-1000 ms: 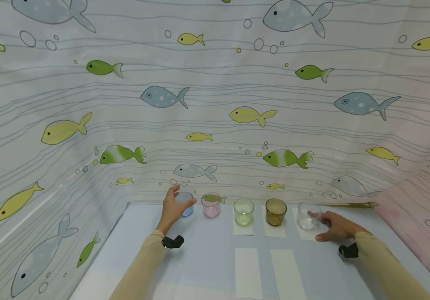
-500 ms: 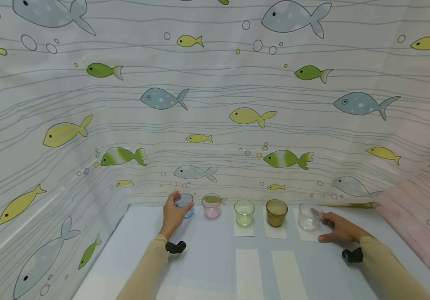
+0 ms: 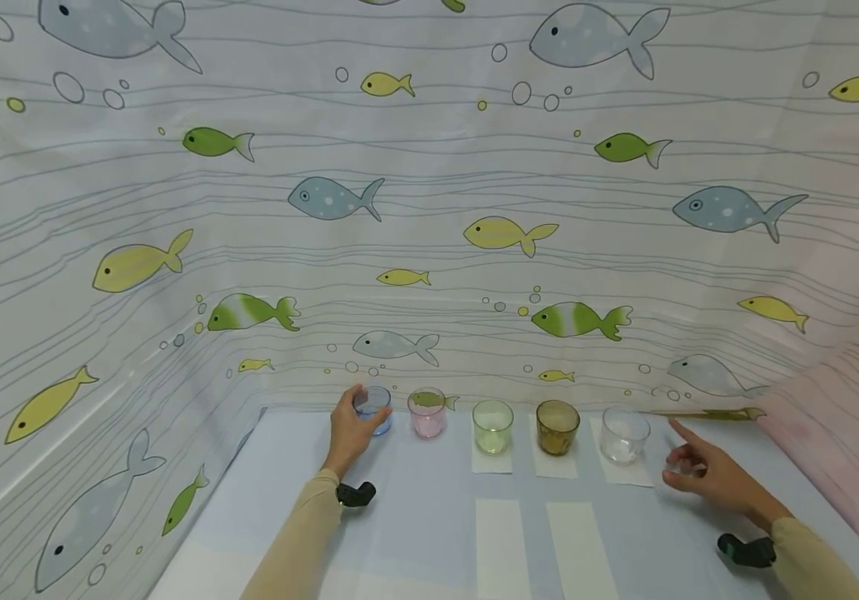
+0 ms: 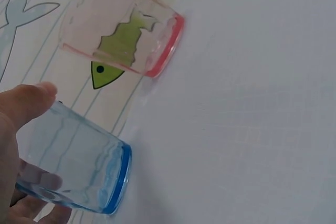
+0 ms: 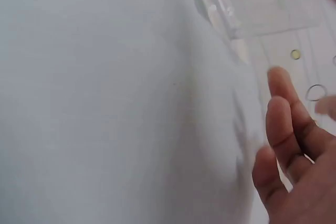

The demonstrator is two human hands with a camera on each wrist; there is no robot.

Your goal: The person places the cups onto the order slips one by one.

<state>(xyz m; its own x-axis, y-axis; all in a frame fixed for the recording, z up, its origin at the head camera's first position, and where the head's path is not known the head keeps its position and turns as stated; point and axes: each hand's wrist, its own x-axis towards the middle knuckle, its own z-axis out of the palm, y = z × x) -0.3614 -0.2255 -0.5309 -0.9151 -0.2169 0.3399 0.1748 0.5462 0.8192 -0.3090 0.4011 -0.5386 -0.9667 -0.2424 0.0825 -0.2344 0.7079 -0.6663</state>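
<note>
At the left end of a row of glasses, my left hand (image 3: pixel 349 432) grips a blue glass (image 3: pixel 378 410), thumb on one side and fingers round the other. The left wrist view shows that blue glass (image 4: pixel 79 156) with its dark blue base, a pink glass (image 4: pixel 123 30) beside it. Further right stand a green glass (image 3: pixel 492 433), an amber glass (image 3: pixel 557 433) and a clear glass (image 3: pixel 626 442), all upright. My right hand (image 3: pixel 717 477) is to the right of the clear glass, apart from it, holding nothing; its index finger points forward and the others bend loosely.
White paper pieces lie beneath the green, amber and clear glasses. Two longer paper strips (image 3: pixel 502 546) lie nearer on the pale blue table (image 3: pixel 399 525). A fish-printed sheet (image 3: pixel 429 317) rises behind the glasses and at both sides.
My left hand has closed its fingers round the blue glass. My right hand has let go of the clear glass and drawn back to the right and nearer.
</note>
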